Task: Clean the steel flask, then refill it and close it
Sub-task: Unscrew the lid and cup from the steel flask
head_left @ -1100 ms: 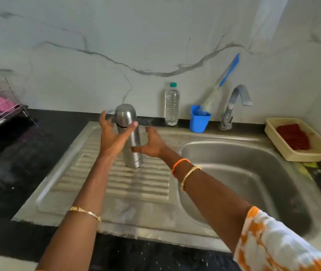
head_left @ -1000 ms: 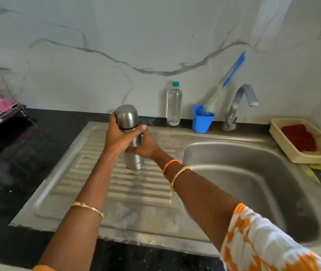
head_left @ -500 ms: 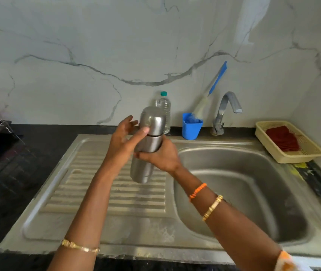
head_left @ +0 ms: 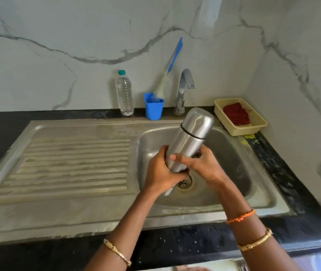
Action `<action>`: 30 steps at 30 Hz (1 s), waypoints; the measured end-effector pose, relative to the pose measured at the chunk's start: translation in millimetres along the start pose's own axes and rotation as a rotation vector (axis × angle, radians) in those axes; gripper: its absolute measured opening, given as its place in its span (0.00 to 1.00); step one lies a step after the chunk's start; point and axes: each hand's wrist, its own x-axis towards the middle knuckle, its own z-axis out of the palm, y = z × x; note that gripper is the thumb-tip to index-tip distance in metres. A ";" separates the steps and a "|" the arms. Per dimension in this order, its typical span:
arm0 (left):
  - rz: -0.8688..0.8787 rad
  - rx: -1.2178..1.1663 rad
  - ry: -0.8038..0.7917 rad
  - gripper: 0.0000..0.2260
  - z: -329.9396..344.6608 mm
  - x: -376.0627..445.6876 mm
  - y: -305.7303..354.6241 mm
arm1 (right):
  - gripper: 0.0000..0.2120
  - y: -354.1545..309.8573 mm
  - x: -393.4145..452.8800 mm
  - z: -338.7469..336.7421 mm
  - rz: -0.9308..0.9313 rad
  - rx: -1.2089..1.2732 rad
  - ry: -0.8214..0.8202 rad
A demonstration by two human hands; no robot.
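From the head camera, the steel flask is held over the basin of the sink, above the drain, cap still screwed on. Both hands wrap its lower body: the left hand cups the base from the near side, the right hand has its fingers curled across the front — both closed firmly on it. Its long axis is tilted, cap end pointing up, away and to the right, toward the tap. It looks rigid and smooth, likely slippery once wet and heavier if full — the lower body is a sound place to hold while the other hand twists the cap.
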 end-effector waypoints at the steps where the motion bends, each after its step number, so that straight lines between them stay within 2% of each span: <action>1: 0.009 0.023 0.018 0.29 5.6 -0.5 -0.3 | 0.27 -2.2 -1.1 -10.3 0.011 0.004 -0.007; 3: 0.017 0.085 0.041 0.30 8.8 0.0 0.7 | 0.37 -11.8 0.4 -32.5 -0.021 0.061 0.069; 4: 0.015 0.111 0.043 0.30 8.8 1.3 0.5 | 0.38 -19.0 2.1 -42.5 -0.050 0.108 0.114; 7: 0.023 0.220 0.051 0.30 7.4 3.1 -1.4 | 0.32 -40.7 15.4 -51.7 -0.067 0.147 0.208; 11: 0.010 0.328 0.090 0.34 10.0 -0.7 -0.8 | 0.22 -42.1 38.6 -29.7 -0.075 -0.002 0.262; 15: -0.043 0.235 0.075 0.33 5.7 -5.6 -5.6 | 0.16 -42.6 50.5 -20.4 -0.107 -0.065 0.141; 24: -0.141 0.135 0.086 0.32 -18.5 2.9 -3.7 | 0.10 -56.4 69.4 2.4 -0.263 -0.031 0.000; 26: -0.167 0.084 0.059 0.31 -20.9 2.9 -0.3 | 0.12 -58.3 71.5 3.5 -0.318 -0.016 -0.038; 30: -0.258 -0.134 -0.118 0.30 -18.3 -8.1 4.4 | 0.16 -64.1 71.3 0.0 -0.503 0.051 -0.318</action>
